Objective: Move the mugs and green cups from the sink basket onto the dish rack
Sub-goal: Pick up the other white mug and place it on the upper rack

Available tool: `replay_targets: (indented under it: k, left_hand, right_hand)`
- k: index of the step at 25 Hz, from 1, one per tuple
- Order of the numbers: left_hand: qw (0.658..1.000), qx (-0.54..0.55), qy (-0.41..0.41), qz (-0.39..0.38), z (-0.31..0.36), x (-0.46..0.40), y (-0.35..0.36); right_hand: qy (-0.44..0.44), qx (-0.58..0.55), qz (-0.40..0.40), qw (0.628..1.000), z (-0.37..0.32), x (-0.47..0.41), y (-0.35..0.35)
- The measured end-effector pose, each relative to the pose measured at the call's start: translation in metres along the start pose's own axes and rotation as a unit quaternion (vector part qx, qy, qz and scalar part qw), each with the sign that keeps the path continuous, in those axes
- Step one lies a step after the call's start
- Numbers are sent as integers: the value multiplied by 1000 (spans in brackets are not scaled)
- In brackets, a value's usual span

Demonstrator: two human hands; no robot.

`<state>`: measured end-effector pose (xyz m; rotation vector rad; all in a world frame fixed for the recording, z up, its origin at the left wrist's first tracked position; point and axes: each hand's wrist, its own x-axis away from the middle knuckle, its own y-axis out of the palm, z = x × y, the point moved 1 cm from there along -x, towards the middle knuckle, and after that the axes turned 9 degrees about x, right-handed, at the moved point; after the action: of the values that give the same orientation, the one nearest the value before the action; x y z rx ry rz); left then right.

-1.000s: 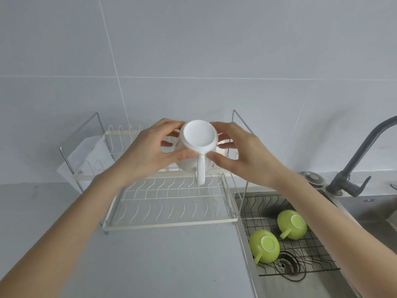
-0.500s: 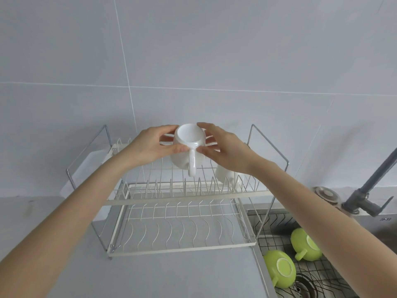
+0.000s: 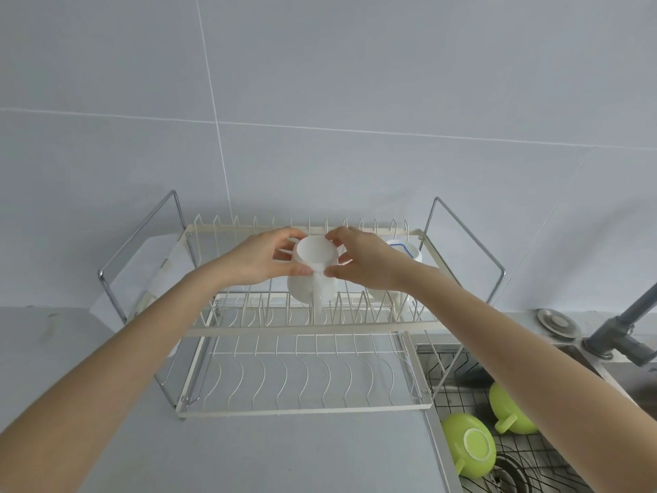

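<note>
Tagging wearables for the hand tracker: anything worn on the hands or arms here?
Nothing visible. The left hand and right hand are bare: no gloves, rings, watch or bands. Both forearms are uncovered as far as the frame shows; no sleeves or markings in view.

A pale grey tiled wall [image 3: 355,83] fills the upper half, crossed by thin white grout lines. Below it runs a grey countertop [image 3: 291,453], matte and evenly lit by soft, diffuse light. At the right edge a dark grey faucet [image 3: 620,336] rises at the wall's foot, with a round metal cap [image 3: 556,320] just beside it.
</note>
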<state>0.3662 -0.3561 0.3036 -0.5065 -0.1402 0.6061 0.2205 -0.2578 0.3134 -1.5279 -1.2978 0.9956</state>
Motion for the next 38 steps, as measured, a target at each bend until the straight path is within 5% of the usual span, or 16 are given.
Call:
replay_targets:
  k: [15,22,28,38]
  left_hand:
    - [998,-42,-37,-35,1,4,-3]
    - [943,-324,25,66,47,27,3]
    - [891,-422,104,133,102,54,46]
    - [896,-415,128,89,171,30,160]
  right_hand:
    - [2,50,-36,998,-4,4,1]
    - [-16,156,1,988,-1,47,-30]
    - [-8,200,74,977,17,106,-61]
    - [49,206,98,972,104,205,-98]
